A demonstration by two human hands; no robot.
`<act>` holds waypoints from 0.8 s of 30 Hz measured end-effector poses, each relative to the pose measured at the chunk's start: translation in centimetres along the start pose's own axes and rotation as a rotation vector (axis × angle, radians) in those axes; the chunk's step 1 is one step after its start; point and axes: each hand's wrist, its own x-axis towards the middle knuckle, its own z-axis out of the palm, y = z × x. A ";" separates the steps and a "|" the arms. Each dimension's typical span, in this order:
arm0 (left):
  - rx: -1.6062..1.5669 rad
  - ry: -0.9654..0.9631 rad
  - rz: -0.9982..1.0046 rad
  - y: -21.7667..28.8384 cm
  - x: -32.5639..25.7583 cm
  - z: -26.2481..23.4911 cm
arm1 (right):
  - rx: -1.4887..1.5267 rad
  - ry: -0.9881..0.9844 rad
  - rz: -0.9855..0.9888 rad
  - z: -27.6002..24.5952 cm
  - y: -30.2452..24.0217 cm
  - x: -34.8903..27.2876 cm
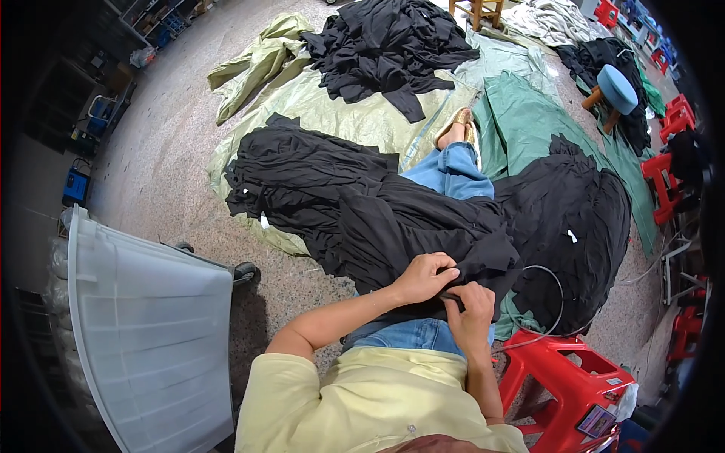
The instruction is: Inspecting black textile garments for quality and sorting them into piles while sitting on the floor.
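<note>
Crumpled black garment (408, 234) across lap

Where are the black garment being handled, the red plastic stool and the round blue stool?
black garment (423, 234), head view, on the cloth draped over the lap.
red plastic stool (563, 370), head view, on its seat top.
round blue stool (618, 87), head view, on its padded seat.

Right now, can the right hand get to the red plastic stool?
Probably yes: the red plastic stool stands right beside the right hand, nothing between them, though that hand is pinching the black garment.
</note>
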 end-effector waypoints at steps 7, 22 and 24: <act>0.181 0.041 0.137 0.3 -1.0 -1.3 | 0.301 0.004 0.171 -0.3 0.3 -0.8; -0.221 -0.224 -0.245 -0.1 -1.3 -2.0 | 0.237 0.116 0.104 0.5 0.2 -0.8; -0.116 -0.220 -0.218 0.3 -1.2 -2.1 | 0.205 0.124 0.076 0.7 0.4 -1.0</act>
